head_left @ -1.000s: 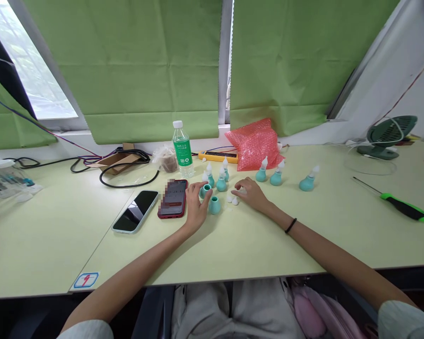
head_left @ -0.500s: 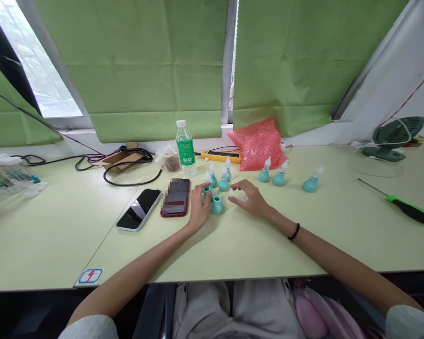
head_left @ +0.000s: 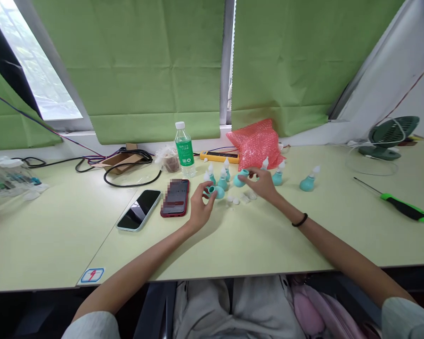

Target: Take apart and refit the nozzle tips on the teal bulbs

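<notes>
My left hand (head_left: 199, 207) pinches a teal rubber bulb (head_left: 219, 192), tilted so that its open neck faces left, with no tip on it. In my right hand (head_left: 263, 184) is a second teal rubber bulb (head_left: 239, 181), also without a tip, held between thumb and fingers. Small white and clear plastic pieces (head_left: 245, 198) lie on the table between the hands. Just behind my left hand stand several teal bulbs with white pointed tips (head_left: 222, 181). More tipped bulbs are to the right, one (head_left: 277, 178) beside my right hand and another (head_left: 307, 183) leaning farther off.
Two phones, one black-screened (head_left: 139, 210) and one red-cased (head_left: 175, 198), lie left of my hands. Behind are a water bottle (head_left: 185, 153), a yellow tool (head_left: 219, 157) and a pink bubble-wrap bag (head_left: 257, 143). At right are a screwdriver (head_left: 403, 207) and a small green fan (head_left: 392, 134).
My right hand has closed on a bulb and holds it to the right of the cluster. The bulb in my left hand is now tilted. White pieces show between the hands.
</notes>
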Demonstrator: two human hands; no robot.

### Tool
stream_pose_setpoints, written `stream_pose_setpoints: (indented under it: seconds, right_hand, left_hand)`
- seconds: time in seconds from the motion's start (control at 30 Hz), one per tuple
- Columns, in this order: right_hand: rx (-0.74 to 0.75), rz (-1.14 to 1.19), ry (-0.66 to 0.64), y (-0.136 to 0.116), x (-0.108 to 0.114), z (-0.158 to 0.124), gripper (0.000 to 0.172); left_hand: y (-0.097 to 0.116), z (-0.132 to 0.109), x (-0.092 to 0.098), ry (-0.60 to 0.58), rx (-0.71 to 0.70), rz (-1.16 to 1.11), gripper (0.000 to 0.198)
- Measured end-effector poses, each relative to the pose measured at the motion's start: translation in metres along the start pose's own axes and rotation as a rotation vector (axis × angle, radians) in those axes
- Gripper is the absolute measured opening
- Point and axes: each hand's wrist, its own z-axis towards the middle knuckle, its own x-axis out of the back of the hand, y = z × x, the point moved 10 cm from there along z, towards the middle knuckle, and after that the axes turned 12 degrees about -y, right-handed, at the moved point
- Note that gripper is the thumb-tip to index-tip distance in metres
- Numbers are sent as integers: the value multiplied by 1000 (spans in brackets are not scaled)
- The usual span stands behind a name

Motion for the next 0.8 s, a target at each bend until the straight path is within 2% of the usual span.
stream_pose_setpoints:
  seconds: [0.03, 0.1, 0.2, 0.27, 0.33, 0.4, 0.47, 0.5, 0.57, 0.67, 0.73, 0.8]
  right_hand:
    - [-47, -17, 11, 15, 8, 3, 25]
    - [-115, -44, -51, 42, 13, 8, 26]
    - [-165, -135, -180, 67, 3, 8, 24]
    - [-187, -203, -226, 77, -7, 6, 24]
    - [-213, -247, -248, 83, -14, 4, 24]
    - [-237, -270, -255, 86, -18, 2, 27]
    - [-257, -283, -217, 87, -12, -1, 31]
    - [-259, -294, -166, 86, -4, -2, 33]
    - [-252, -337, 5, 81, 23, -6, 34]
    - [-253, -421, 278, 76, 65, -16, 37]
    - [-295, -452, 344, 83, 78, -20, 48]
    - [-382, -463, 308, 101, 77, -21, 61]
  left_hand:
    - [1, 1, -6, -41, -22, 12, 24]
    - [4, 7, -20, -122, -68, 64, 24]
    - [18, 28, -44, -220, -170, 221, 22]
    - [31, 47, -67, -301, -248, 374, 19]
    - [32, 66, -92, -378, -213, 539, 19]
    - [23, 80, -119, -498, -115, 682, 19]
    - [11, 87, -139, -600, -31, 780, 20]
    - [9, 89, -145, -613, -24, 788, 21]
    - [5, 92, -152, -621, -14, 798, 22]
    - [2, 94, -149, -606, -7, 790, 23]
    - [1, 94, -143, -587, 15, 774, 23]
    - [4, 91, -135, -558, 34, 749, 24]
